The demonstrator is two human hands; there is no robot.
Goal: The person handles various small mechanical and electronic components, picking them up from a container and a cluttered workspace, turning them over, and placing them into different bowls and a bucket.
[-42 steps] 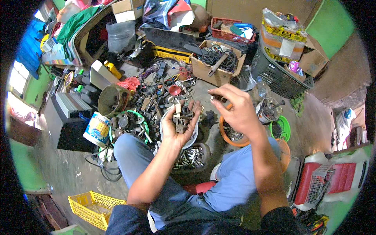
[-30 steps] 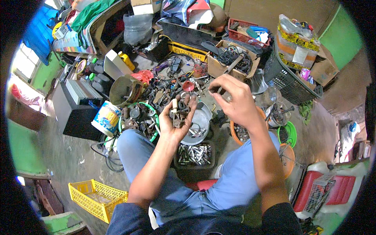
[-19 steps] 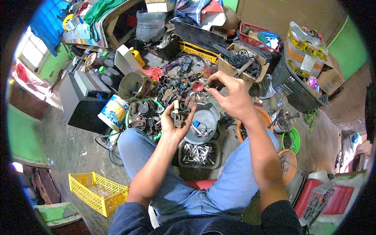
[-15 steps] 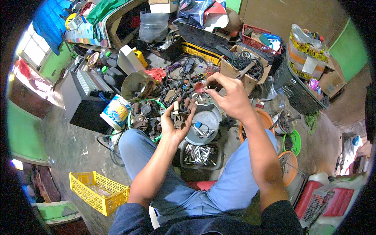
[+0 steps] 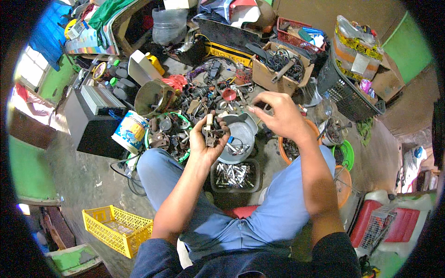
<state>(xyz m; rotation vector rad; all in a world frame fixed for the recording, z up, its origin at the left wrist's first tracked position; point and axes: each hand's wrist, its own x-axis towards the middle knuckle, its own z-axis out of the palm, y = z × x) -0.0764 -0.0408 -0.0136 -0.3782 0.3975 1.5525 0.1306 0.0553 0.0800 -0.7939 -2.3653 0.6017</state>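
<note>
My left hand (image 5: pixel 201 146) is cupped palm-up, closed round a clump of dark, dirty metal parts (image 5: pixel 212 138) with a cream cylindrical piece (image 5: pixel 209 119) on top. My right hand (image 5: pixel 282 118) hangs to the right, thumb and forefinger pinched on something too small to make out. Under and between them stands a grey plastic bowl (image 5: pixel 245 132) with a few metal pieces. Nearer my legs is a dark tray (image 5: pixel 255 185) of silvery cylindrical parts. A green-rimmed basin (image 5: pixel 185 120) of mixed parts lies left, and an orange basin (image 5: pixel 282 153) right.
Loose scrap and cables (image 5: pixel 194 102) cover the floor ahead. A black box (image 5: pixel 88 139) and printed bucket (image 5: pixel 130 132) stand left, a yellow crate (image 5: pixel 104 224) lower left. Behind are a cardboard box (image 5: pixel 273 78) of cables and a grey basket (image 5: pixel 345 99); a green bucket (image 5: pixel 345 157) sits right.
My right hand has shifted slightly, dipping toward the red funnel and back right, still pinched. My left hand still holds its clump. The view has swayed a little with my head.
</note>
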